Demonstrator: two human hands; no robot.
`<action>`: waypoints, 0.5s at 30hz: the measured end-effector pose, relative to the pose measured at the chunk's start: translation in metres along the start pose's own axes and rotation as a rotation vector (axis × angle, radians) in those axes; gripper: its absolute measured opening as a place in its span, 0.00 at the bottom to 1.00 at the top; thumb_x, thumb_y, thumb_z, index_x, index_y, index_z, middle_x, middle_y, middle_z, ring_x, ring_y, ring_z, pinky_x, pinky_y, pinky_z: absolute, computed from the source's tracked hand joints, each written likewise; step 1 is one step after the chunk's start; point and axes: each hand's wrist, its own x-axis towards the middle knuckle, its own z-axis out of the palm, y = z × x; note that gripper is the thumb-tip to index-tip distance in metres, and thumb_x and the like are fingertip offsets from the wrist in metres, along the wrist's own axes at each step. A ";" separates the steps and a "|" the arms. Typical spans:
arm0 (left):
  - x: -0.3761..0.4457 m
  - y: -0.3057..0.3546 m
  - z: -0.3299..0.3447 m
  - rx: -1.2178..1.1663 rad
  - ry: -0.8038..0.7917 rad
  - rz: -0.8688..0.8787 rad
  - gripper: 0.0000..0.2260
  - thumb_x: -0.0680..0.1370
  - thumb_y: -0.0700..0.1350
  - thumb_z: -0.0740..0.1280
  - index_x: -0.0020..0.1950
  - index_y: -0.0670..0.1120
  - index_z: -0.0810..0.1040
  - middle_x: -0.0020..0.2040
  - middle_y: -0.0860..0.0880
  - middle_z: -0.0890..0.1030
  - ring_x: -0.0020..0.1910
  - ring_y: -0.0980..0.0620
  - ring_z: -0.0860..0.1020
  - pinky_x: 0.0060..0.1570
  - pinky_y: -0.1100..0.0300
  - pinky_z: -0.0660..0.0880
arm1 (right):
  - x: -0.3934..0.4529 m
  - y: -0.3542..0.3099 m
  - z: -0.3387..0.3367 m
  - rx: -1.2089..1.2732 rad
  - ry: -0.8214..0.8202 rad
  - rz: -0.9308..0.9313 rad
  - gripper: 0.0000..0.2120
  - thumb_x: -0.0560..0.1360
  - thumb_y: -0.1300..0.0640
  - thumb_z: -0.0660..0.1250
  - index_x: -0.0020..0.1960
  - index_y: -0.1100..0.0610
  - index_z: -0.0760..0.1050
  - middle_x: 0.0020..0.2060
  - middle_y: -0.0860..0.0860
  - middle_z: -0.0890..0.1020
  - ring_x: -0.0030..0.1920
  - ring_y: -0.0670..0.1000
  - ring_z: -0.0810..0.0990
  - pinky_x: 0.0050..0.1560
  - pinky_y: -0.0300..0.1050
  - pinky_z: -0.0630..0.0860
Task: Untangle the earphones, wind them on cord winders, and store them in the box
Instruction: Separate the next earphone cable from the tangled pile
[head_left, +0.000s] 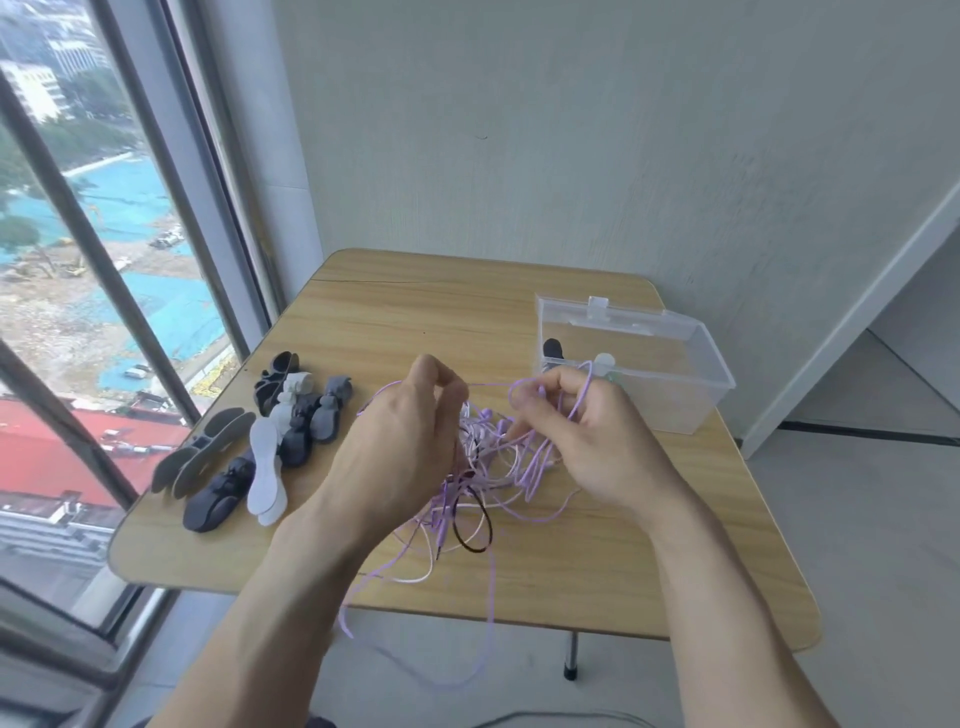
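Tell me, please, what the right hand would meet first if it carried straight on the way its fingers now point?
Probably the left hand: the right hand, pinching a lilac earphone cord, points leftward across the tangle towards it. Only cord lies between them, though depth is uncertain.

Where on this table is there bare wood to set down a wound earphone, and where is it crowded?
Bare wood shows along the table's far edge, behind the cord winders and left of the clear box, and at the near right corner. The middle is crowded: the tangled earphones sit between the left hand and right hand.
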 end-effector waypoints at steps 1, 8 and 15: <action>0.001 -0.001 -0.001 -0.023 -0.037 0.018 0.06 0.83 0.47 0.60 0.48 0.48 0.72 0.30 0.52 0.82 0.26 0.58 0.75 0.35 0.54 0.74 | 0.001 -0.001 0.000 0.049 0.053 -0.021 0.06 0.81 0.53 0.66 0.48 0.53 0.80 0.35 0.48 0.86 0.37 0.45 0.82 0.42 0.43 0.76; -0.001 -0.009 -0.002 -0.027 -0.343 0.017 0.05 0.73 0.55 0.75 0.43 0.59 0.80 0.37 0.59 0.80 0.33 0.57 0.76 0.34 0.67 0.71 | 0.000 -0.009 -0.005 0.345 0.284 -0.195 0.07 0.82 0.59 0.63 0.48 0.61 0.77 0.30 0.52 0.82 0.34 0.52 0.79 0.37 0.41 0.73; 0.000 -0.009 0.005 0.100 -0.263 -0.012 0.09 0.70 0.57 0.76 0.46 0.55 0.83 0.30 0.54 0.78 0.33 0.61 0.74 0.37 0.57 0.73 | -0.006 -0.015 -0.010 0.354 0.240 -0.184 0.06 0.82 0.61 0.63 0.47 0.62 0.75 0.28 0.52 0.79 0.26 0.50 0.58 0.24 0.42 0.54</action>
